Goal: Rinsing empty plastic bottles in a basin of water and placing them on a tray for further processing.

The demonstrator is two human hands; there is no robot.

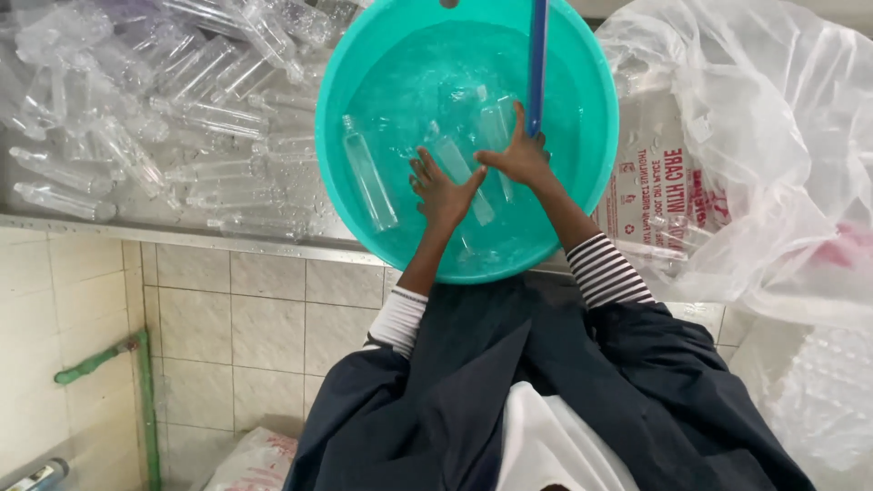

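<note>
1. Both hands work in a teal basin (346,136) of water on the table.
2. The left hand (439,189) grips a clear bottle (459,171) (half sunk).
3. The right hand (520,156), fingers spread, rests on that bottle beside a blue rod (537,64).

A large clear plastic bag (755,164) lies crumpled to the right of the teal basin (346,182), reaching from the top edge down past the table's front; its film is see-through and whitish, with a block of red print on the side nearest the basin and a pinkish patch at the far right. At the bottom edge, left of the dark apron, a second white bag (255,464) with faint red print rests on the floor.
</note>
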